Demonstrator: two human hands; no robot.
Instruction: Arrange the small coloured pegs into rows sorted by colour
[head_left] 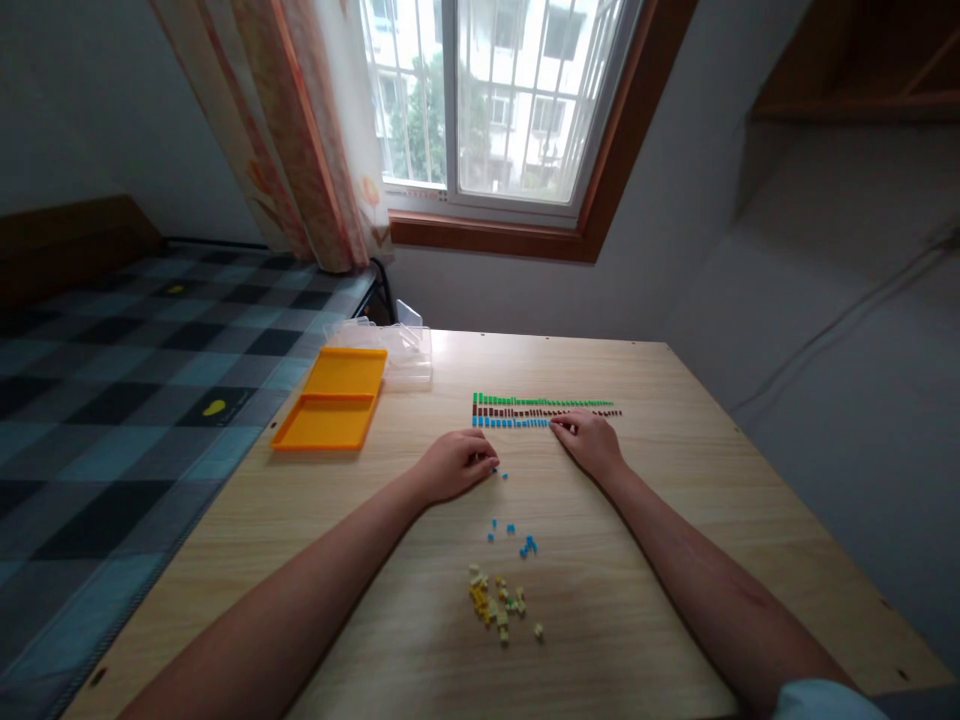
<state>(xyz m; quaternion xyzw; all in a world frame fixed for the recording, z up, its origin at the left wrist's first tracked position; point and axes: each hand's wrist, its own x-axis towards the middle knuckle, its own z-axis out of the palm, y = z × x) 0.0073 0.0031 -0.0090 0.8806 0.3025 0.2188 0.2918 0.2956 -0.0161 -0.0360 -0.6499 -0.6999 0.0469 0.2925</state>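
Three rows of tiny blocks lie on the wooden table (675,520): a green row (540,401), a brown row (547,411) and a shorter blue row (511,423). My right hand (592,440) rests at the right end of the blue row, fingertips pinched there; what they hold is too small to make out. My left hand (456,465) lies curled on the table just below the rows, fingers closed, beside a loose blue block (504,475). Nearer to me lie a few loose blue blocks (517,540) and a small heap of yellow blocks (496,603).
An open orange case (332,398) lies at the table's left edge, with a clear plastic box (405,345) behind it. A bed with a checked cover (112,400) adjoins the table on the left. A window and curtain stand behind; a grey wall runs along the right.
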